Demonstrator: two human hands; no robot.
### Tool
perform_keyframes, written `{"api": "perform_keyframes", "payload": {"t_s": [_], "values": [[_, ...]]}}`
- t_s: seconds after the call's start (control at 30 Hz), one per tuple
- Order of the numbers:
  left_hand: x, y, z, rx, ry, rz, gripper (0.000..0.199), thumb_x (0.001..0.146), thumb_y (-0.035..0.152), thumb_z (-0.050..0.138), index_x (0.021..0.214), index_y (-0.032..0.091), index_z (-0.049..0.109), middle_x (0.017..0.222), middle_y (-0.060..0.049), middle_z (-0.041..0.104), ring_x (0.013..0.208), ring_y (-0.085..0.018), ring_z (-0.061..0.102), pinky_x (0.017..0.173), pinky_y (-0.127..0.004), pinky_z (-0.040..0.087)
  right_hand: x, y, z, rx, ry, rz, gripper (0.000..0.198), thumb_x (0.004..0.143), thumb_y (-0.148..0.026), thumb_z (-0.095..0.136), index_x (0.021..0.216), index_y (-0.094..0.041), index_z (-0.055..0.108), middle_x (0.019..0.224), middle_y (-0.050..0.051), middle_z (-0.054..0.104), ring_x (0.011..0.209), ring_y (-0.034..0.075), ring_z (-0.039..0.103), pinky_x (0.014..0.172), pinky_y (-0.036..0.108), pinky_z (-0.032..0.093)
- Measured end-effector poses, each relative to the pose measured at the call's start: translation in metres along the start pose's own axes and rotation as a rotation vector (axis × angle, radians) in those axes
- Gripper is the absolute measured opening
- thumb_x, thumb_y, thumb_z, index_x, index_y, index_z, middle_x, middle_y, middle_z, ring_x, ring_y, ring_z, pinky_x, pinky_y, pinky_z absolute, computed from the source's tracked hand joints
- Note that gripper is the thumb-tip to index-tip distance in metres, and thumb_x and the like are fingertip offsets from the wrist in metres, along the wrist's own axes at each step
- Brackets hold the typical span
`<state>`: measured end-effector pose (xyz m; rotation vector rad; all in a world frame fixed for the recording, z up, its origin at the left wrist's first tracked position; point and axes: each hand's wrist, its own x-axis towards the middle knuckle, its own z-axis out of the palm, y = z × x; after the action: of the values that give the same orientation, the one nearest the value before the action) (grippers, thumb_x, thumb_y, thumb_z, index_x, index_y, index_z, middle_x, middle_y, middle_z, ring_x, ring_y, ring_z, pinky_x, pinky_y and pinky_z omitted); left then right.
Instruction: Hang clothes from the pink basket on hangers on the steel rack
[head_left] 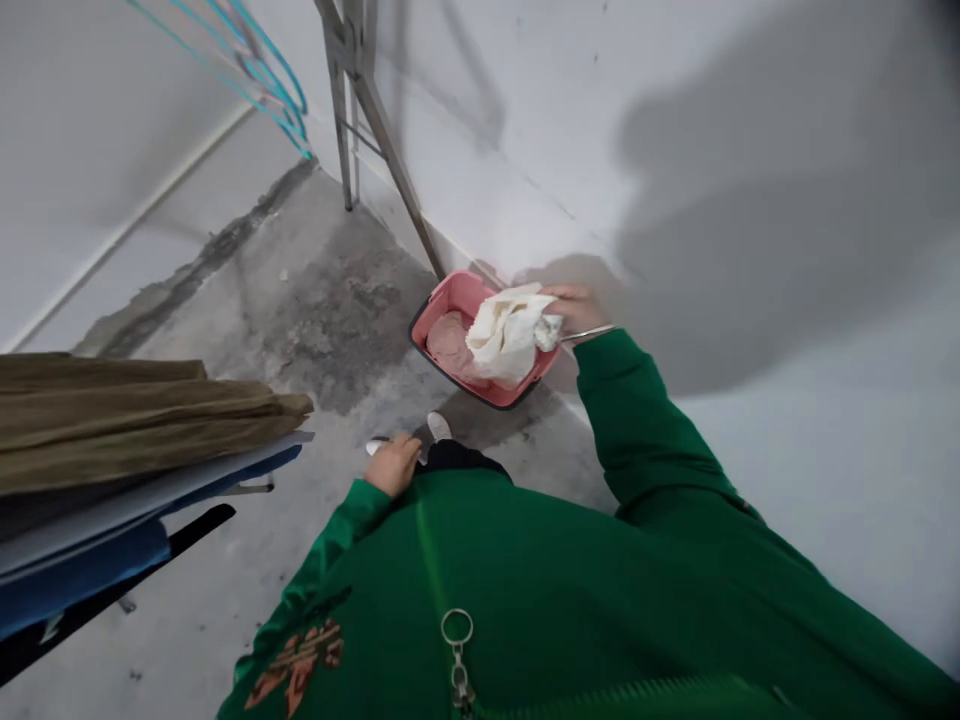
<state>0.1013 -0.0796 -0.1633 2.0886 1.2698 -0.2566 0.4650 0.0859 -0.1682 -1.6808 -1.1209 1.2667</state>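
My right hand (pixel 574 308) is closed on the edge of a crumpled white cloth (pixel 506 335). The cloth hangs over the right part of a pink basket (pixel 459 284) with a dark rim, and a pale pink cloth (pixel 450 342) lies inside at the left. A thin metallic piece (pixel 589 333) shows by my right wrist; whether it is a bracelet I cannot tell. Low in front of my body, my left hand (pixel 394 465) hangs with loosely bent fingers and nothing visible in it.
A metal rack leg (pixel 390 160) stands against the white wall behind the basket. Teal hangers (pixel 277 95) hang at upper left. Several garments (pixel 142 420) hang at the left. My shoes (pixel 439 426) are on the stained concrete floor (pixel 330 320).
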Motion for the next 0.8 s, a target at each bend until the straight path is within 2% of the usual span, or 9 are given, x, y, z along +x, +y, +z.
{"api": "perform_keyframes", "payload": {"t_s": [0.1,0.2,0.27,0.33,0.4,0.5,0.63,0.7,0.8], "values": [[0.000,0.002,-0.031,-0.120,0.177,0.043,0.030,0.095,0.027,0.041,0.116,0.013,0.057,0.116,-0.016,0.059,0.098,-0.022,0.063,0.085,-0.033,0.054,-0.038,-0.085,-0.007,0.180,-0.105,-0.282,0.028,0.057,-0.042,0.075,0.065,-0.019,0.063,0.070,0.001,0.061,0.066,0.013,0.056,0.062,0.030,0.045],[0.003,0.009,-0.069,-0.308,0.467,0.155,0.059,0.091,0.044,0.051,0.138,0.012,0.036,0.132,-0.020,0.048,0.109,-0.023,0.059,0.086,-0.035,0.055,-0.080,-0.156,0.009,0.268,-0.233,-0.563,0.039,0.056,-0.056,0.073,0.060,-0.020,0.057,0.068,0.003,0.057,0.068,0.016,0.055,0.064,0.035,0.046],[0.002,0.016,-0.096,-0.362,0.657,0.208,0.083,0.085,0.056,0.057,0.146,0.013,0.021,0.141,-0.023,0.040,0.122,-0.027,0.053,0.090,-0.038,0.053,-0.103,-0.187,0.030,0.321,-0.345,-0.742,0.045,0.060,-0.063,0.070,0.057,-0.021,0.055,0.058,0.002,0.050,0.065,0.016,0.053,0.063,0.037,0.047],[-0.003,0.017,-0.121,-0.351,0.831,0.200,0.096,0.079,0.060,0.063,0.148,0.011,0.018,0.144,-0.023,0.037,0.131,-0.030,0.045,0.097,-0.041,0.049,-0.117,-0.207,0.052,0.286,-0.449,-0.849,0.048,0.065,-0.067,0.065,0.058,-0.021,0.055,0.055,0.002,0.047,0.067,0.017,0.054,0.064,0.039,0.047],[-0.013,0.008,-0.144,-0.318,0.942,0.144,0.084,0.078,0.056,0.066,0.143,0.012,0.033,0.141,-0.020,0.045,0.131,-0.029,0.046,0.103,-0.042,0.045,-0.125,-0.219,0.072,0.173,-0.485,-0.859,0.049,0.072,-0.068,0.060,0.063,-0.019,0.059,0.059,0.003,0.051,0.073,0.017,0.057,0.067,0.039,0.048],[-0.046,-0.022,-0.175,-0.329,1.044,0.042,0.041,0.086,0.042,0.059,0.113,0.011,0.062,0.117,-0.012,0.065,0.111,-0.022,0.061,0.099,-0.037,0.047,-0.129,-0.237,0.089,0.127,-0.550,-0.863,0.045,0.075,-0.062,0.065,0.072,-0.017,0.064,0.070,0.003,0.060,0.077,0.015,0.060,0.069,0.036,0.048],[-0.118,-0.061,-0.213,-0.267,1.227,-0.020,0.033,0.087,0.034,0.055,0.092,0.005,0.068,0.088,-0.007,0.068,0.089,-0.015,0.065,0.087,-0.035,0.050,-0.115,-0.264,0.091,-0.107,-0.748,-0.929,0.036,0.069,-0.049,0.074,0.079,-0.015,0.068,0.075,0.000,0.064,0.072,0.008,0.058,0.067,0.027,0.042],[-0.156,-0.066,-0.226,-0.208,1.217,-0.025,0.029,0.083,0.036,0.060,0.090,0.010,0.070,0.085,-0.004,0.067,0.083,-0.015,0.064,0.084,-0.037,0.052,-0.102,-0.274,0.094,-0.339,-0.768,-1.006,0.032,0.067,-0.045,0.076,0.081,-0.017,0.070,0.077,-0.001,0.064,0.073,0.008,0.057,0.069,0.027,0.042],[-0.201,-0.056,-0.236,-0.110,1.038,-0.017,0.029,0.079,0.046,0.064,0.082,0.018,0.070,0.083,-0.003,0.065,0.076,-0.017,0.063,0.074,-0.035,0.054,-0.087,-0.281,0.110,-0.531,-0.739,-1.225,0.025,0.065,-0.041,0.080,0.076,-0.021,0.071,0.073,0.000,0.063,0.075,0.012,0.056,0.075,0.032,0.044]]}}
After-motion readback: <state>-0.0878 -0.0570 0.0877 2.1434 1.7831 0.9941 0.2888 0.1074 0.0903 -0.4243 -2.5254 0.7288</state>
